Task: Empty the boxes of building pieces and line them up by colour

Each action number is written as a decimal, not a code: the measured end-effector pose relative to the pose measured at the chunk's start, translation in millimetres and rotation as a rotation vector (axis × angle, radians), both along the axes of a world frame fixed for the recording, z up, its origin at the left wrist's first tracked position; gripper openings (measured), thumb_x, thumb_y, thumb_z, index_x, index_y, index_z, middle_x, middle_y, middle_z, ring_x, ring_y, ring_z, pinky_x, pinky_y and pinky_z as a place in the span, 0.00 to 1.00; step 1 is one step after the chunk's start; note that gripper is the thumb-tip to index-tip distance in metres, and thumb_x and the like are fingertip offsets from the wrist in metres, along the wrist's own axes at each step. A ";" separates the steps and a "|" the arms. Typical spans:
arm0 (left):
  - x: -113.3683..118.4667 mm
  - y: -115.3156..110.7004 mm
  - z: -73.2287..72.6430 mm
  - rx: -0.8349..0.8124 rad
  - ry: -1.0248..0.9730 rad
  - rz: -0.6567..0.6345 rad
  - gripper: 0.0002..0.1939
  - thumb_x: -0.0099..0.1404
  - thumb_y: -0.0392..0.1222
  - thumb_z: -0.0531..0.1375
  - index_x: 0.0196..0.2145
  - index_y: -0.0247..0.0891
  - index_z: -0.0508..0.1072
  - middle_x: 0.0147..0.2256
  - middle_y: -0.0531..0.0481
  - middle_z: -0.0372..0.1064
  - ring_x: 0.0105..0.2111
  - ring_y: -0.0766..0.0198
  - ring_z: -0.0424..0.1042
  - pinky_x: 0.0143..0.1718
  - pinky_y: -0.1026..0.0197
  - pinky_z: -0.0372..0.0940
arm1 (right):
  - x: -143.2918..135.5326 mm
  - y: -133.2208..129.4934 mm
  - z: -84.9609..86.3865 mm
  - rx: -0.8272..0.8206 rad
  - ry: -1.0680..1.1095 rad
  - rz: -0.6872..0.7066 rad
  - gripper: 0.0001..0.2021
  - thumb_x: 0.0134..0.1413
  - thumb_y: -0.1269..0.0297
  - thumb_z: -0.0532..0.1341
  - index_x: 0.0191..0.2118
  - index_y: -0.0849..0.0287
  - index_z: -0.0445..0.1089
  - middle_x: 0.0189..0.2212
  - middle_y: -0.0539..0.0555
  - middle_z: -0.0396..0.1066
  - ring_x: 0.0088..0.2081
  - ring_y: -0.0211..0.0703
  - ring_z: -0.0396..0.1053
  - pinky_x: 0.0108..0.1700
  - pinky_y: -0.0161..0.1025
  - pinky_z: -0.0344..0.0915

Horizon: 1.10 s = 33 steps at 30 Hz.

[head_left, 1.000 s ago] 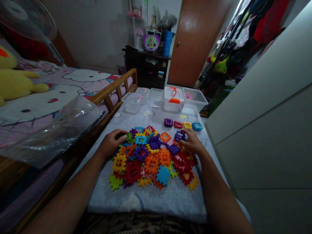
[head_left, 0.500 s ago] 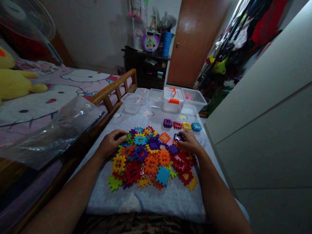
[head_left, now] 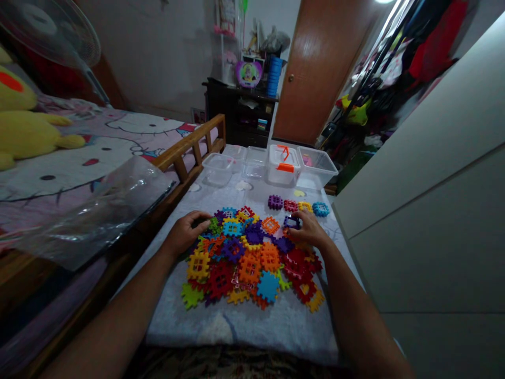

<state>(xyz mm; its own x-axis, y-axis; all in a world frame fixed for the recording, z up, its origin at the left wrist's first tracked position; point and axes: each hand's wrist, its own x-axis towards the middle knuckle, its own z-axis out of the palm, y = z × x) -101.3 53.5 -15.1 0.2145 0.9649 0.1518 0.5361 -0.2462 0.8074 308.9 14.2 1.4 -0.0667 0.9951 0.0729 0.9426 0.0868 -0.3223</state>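
Observation:
A heap of interlocking plastic blocks [head_left: 250, 267] in many colours covers the near middle of the cloth. My left hand [head_left: 187, 231] rests at the heap's left edge, thumb and fingers apart, beside a green block [head_left: 215, 226]. At the far right of the heap, my right hand [head_left: 311, 230] grips a dark blue window-frame block [head_left: 291, 222] between thumb and fingers. Beyond it stands a row of assembled blocks: purple [head_left: 275, 202], red [head_left: 291, 205], yellow [head_left: 305, 206] and light blue [head_left: 321, 209].
Clear plastic bins [head_left: 218, 169] line the far end, along with a lidded box [head_left: 284, 166] with an orange handle. A wooden bed rail [head_left: 193, 142] runs along the left, with a plastic bag [head_left: 114, 210] over it. White cabinet doors [head_left: 426, 226] rise on the right.
The whole view has shifted slightly, so everything sits a little further right and lower. Both hands keep nearly the same places; the dark blue block stays in my right hand.

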 end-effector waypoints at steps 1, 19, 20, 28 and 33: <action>0.4 -0.2 0.5 0.002 -0.003 -0.002 0.21 0.60 0.58 0.59 0.40 0.38 0.77 0.42 0.45 0.77 0.44 0.51 0.75 0.52 0.52 0.67 | -2.0 2.8 5.0 0.038 0.016 0.024 0.23 0.47 0.58 0.66 0.50 0.58 0.72 0.47 0.59 0.69 0.52 0.55 0.65 0.54 0.49 0.61; -1.1 0.0 -1.1 0.025 -0.015 -0.024 0.20 0.61 0.57 0.59 0.40 0.39 0.78 0.42 0.45 0.77 0.44 0.51 0.75 0.52 0.51 0.67 | -104.6 118.1 23.3 -0.137 -0.351 0.158 0.26 0.49 0.55 0.67 0.55 0.54 0.71 0.59 0.61 0.64 0.60 0.61 0.55 0.62 0.58 0.49; -1.2 0.1 -1.2 0.025 -0.014 -0.023 0.20 0.61 0.56 0.59 0.40 0.39 0.78 0.42 0.45 0.77 0.45 0.51 0.75 0.52 0.51 0.67 | -104.9 119.0 25.2 -0.147 -0.361 0.157 0.27 0.48 0.55 0.68 0.55 0.54 0.71 0.59 0.61 0.64 0.61 0.61 0.55 0.62 0.58 0.49; -0.1 0.9 0.1 0.019 -0.020 -0.024 0.19 0.61 0.56 0.59 0.39 0.39 0.78 0.43 0.45 0.77 0.45 0.51 0.75 0.53 0.51 0.66 | -90.2 126.7 59.9 -0.153 -0.266 0.050 0.30 0.55 0.54 0.64 0.63 0.55 0.66 0.62 0.61 0.62 0.61 0.60 0.59 0.59 0.51 0.56; 1.1 -0.5 2.3 0.023 -0.027 -0.017 0.19 0.60 0.56 0.59 0.39 0.39 0.77 0.42 0.45 0.77 0.45 0.51 0.75 0.52 0.51 0.67 | -97.1 126.1 50.5 -0.214 -0.374 0.126 0.30 0.53 0.52 0.65 0.62 0.53 0.67 0.61 0.61 0.64 0.61 0.63 0.59 0.60 0.54 0.55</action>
<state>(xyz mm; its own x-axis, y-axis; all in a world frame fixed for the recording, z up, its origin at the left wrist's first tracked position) -100.3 53.0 -12.8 0.2263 0.9573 0.1797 0.5095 -0.2736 0.8158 211.9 140.3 51.8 -0.1711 0.9675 -0.1861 0.9841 0.1770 0.0150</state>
